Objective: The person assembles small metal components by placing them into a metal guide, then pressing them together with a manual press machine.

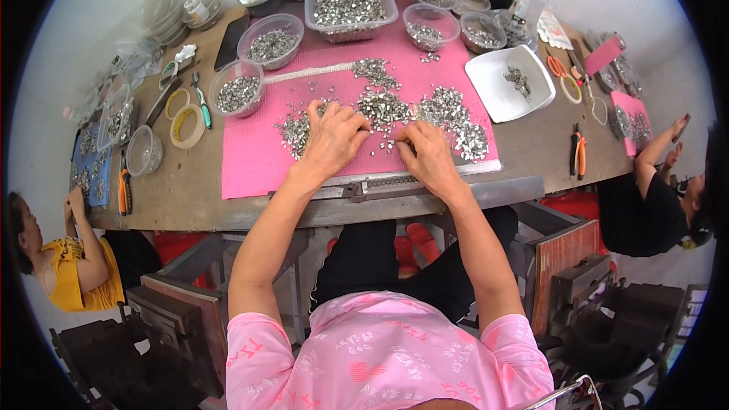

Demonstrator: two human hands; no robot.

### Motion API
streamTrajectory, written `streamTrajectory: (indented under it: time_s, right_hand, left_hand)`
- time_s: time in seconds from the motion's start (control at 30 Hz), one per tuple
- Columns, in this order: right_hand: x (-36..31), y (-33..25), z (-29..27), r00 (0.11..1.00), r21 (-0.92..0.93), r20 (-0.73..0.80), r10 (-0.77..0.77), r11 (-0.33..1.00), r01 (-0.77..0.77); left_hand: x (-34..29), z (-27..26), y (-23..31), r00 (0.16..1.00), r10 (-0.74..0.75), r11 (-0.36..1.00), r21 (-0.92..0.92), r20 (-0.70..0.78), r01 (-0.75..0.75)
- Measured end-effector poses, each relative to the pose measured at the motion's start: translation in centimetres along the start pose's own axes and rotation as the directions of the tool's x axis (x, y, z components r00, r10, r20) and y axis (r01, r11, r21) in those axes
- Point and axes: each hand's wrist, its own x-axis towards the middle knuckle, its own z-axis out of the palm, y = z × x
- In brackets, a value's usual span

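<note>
Small silvery metal pieces lie in loose piles on a pink ribbed mat (pixel 247 163) in front of me. My left hand (pixel 332 135) is bent over the left pile (pixel 295 135), with its fingers curled and the fingertips drawn together toward the middle. Close to the lower edge of the middle pile (pixel 382 106), my right hand (pixel 427 153) has its fingers curled in a pinch. The right pile (pixel 454 118) spreads just beyond it. A few single pieces are scattered between the two hands. Whatever the fingertips hold is too small to make out.
Clear tubs of metal pieces, including a rectangular tub (pixel 350 11), stand behind the mat. To the right are a white tray (pixel 501 95) and orange-handled pliers (pixel 579 153); tape rolls (pixel 187 126) lie left. A metal bar (pixel 395 186) edges the mat. People sit at both sides.
</note>
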Motion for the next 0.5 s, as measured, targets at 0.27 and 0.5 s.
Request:
streamTrajectory:
  time_s: [0.27,0.5]
  right_hand:
    - [0.0,0.0,0.2,1.000,-0.025,-0.002,0.012,1.000,-0.012]
    - [-0.1,-0.1,1.0,1.000,-0.151,0.000,-0.005,0.989,0.005]
  left_hand:
    - [-1.1,-0.1,0.8,0.999,-0.049,0.997,-0.060,0.020,0.050]
    - [-0.8,-0.5,1.3,0.990,-0.132,0.987,-0.099,-0.044,0.127]
